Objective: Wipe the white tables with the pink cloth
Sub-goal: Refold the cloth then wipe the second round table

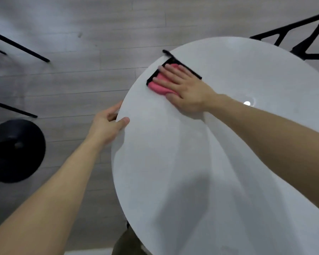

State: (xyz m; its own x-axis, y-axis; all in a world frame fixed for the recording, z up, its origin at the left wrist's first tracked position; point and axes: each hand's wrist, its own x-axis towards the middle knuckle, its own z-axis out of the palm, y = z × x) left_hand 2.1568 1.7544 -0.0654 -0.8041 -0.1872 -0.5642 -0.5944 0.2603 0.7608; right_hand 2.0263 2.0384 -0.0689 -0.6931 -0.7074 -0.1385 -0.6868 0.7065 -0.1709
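**Flat palm on the pink cloth at the table's rim**

The right hand [184,89] lies flat with its fingers straight, pressing the pink cloth [157,85] onto the round white table [191,172] near its far left rim. The left hand [105,126] grasps the table's edge, thumb on top, fingers curled under and hidden. A black shape [190,69] shows around the cloth, possibly its dark border. A black chair [302,34] is cut off at far right. A round black base [15,150] stands on the grey floor [81,80].

Cloth [158,86] under right hand [186,89] near far-left edge of table [191,162]; left hand [105,126] on left rim.
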